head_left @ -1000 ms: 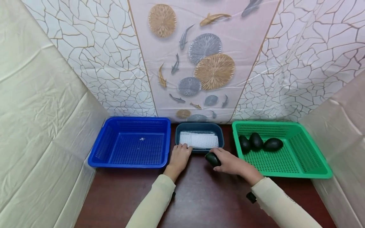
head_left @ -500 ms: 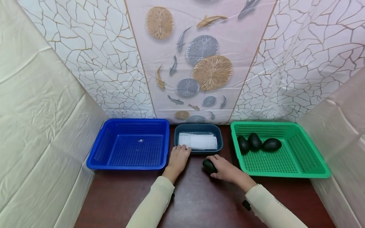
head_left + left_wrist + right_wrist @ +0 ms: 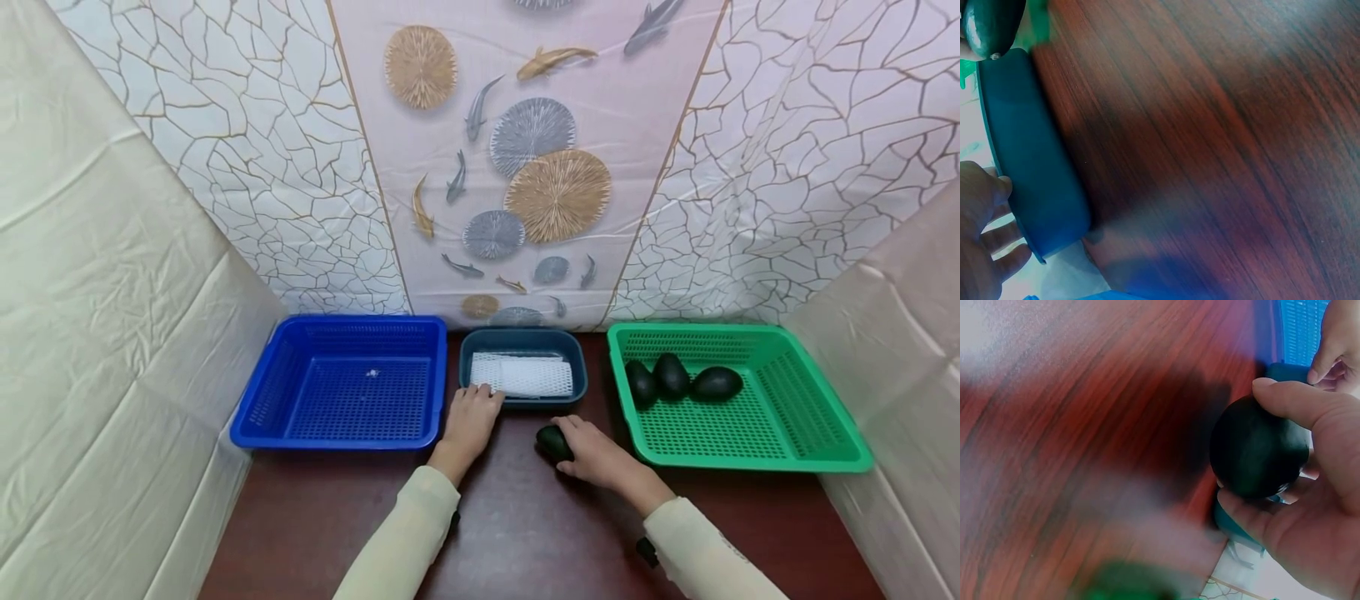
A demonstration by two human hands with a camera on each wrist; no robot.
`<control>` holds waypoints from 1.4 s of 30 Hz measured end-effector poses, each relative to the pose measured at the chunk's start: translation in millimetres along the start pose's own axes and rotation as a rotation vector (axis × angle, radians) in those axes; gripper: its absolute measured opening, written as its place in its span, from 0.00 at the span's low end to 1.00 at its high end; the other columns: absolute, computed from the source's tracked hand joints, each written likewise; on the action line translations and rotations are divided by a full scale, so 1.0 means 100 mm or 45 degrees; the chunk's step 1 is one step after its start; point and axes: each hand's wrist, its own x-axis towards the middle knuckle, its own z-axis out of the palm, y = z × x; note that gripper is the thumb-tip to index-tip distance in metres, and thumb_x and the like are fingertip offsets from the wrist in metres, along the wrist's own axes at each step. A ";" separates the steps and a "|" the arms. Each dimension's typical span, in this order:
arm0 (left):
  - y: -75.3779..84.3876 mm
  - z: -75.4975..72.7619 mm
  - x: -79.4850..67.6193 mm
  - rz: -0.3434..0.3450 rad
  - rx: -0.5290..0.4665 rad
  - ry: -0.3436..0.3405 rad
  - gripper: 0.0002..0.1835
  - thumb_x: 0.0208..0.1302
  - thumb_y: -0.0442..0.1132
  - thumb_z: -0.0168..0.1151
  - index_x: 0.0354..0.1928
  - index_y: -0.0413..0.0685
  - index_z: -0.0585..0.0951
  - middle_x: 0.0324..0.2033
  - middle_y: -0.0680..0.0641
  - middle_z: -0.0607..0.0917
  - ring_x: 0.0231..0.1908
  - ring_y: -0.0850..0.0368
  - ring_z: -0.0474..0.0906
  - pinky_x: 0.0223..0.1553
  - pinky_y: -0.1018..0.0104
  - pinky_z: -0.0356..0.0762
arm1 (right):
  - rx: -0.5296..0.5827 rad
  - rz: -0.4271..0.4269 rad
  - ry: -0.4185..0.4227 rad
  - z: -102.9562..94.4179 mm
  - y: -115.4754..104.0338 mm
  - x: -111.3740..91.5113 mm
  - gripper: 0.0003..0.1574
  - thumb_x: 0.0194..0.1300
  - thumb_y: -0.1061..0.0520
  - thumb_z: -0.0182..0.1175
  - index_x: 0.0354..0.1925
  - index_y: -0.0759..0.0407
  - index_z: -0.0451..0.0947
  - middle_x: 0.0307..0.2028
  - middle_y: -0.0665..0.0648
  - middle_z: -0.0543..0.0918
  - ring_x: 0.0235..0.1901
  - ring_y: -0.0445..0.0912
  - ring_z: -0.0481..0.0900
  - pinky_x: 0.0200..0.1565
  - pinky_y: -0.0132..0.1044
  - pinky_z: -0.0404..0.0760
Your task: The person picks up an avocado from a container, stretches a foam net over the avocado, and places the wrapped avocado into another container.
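Observation:
My right hand [image 3: 597, 454] grips a dark green avocado [image 3: 553, 443] in front of a small teal tub [image 3: 525, 337]. In the right wrist view, the thumb lies along one side of the avocado [image 3: 1259, 449], with fingers round the other side. My left hand [image 3: 471, 423] holds the tub's front left rim, its thumb at the edge in the left wrist view, beside the tub's outer wall [image 3: 1035, 144]. White foam netting [image 3: 525, 376] lies inside the tub. Several dark avocados [image 3: 716, 384] rest in the green basket [image 3: 750, 460] on the right.
A blue basket [image 3: 337, 444] stands at the left with a small whitish bit [image 3: 372, 373] on its floor. The dark reddish wooden table [image 3: 525, 533] runs toward me. A patterned cloth [image 3: 555, 275] hangs behind the containers, and pale fabric walls [image 3: 172, 350] flank both sides.
My right hand, with the avocado in it, has shifted slightly toward me and away from the tub, then stays almost still. The left hand keeps its place at the rim.

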 end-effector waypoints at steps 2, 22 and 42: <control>0.00 0.00 0.00 -0.001 -0.003 0.003 0.13 0.72 0.34 0.60 0.52 0.56 0.87 0.46 0.47 0.88 0.46 0.48 0.85 0.44 0.52 0.84 | -0.002 -0.005 0.004 0.02 0.01 0.00 0.45 0.62 0.54 0.74 0.71 0.62 0.67 0.66 0.64 0.74 0.63 0.58 0.75 0.61 0.56 0.78; 0.00 -0.02 -0.01 0.005 -0.025 0.025 0.14 0.71 0.32 0.61 0.52 0.55 0.87 0.46 0.46 0.89 0.46 0.48 0.85 0.44 0.52 0.84 | -0.018 0.013 -0.047 0.10 0.00 0.02 0.47 0.65 0.54 0.72 0.76 0.60 0.62 0.70 0.66 0.69 0.69 0.63 0.69 0.65 0.58 0.75; 0.00 0.00 0.01 -0.004 -0.030 -0.018 0.15 0.72 0.32 0.60 0.54 0.55 0.87 0.47 0.46 0.88 0.47 0.48 0.84 0.46 0.51 0.84 | 0.050 0.008 -0.049 0.09 0.02 0.01 0.48 0.66 0.53 0.71 0.76 0.61 0.60 0.71 0.67 0.68 0.70 0.64 0.68 0.65 0.59 0.73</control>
